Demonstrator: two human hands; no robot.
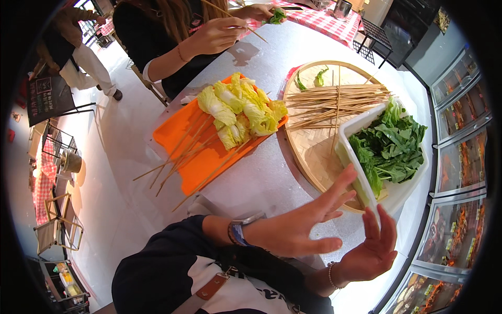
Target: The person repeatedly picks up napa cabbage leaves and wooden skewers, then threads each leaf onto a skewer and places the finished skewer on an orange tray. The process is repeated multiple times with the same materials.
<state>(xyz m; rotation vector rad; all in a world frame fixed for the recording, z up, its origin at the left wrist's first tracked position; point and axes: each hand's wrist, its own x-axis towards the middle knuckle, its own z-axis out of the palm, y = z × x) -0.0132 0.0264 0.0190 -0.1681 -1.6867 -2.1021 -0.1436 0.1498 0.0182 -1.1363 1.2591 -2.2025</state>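
My left hand [298, 225], with a watch on its wrist, reaches toward the near side of a white plastic tub [361, 180]. Its fingers are spread and hold nothing. Lower right, my right hand [368, 256] is half curled with fingers apart, its fingertips close to the tub's near corner; whether they touch it I cannot tell. Dark green leafy vegetables [392, 146] fill the tub, which rests partly over a round bamboo tray [308, 152]. Bamboo skewers [329, 107] lie loose across that tray. To the left, skewered yellow-green cabbage pieces [240, 110] sit on an orange tray [204, 170].
Across the table [261, 183], a person's hands [219, 34] hold a skewer and a green leaf [276, 17]. Glass-fronted display cases [455, 157] line the right side. A folding chair [60, 225] stands on the floor at left.
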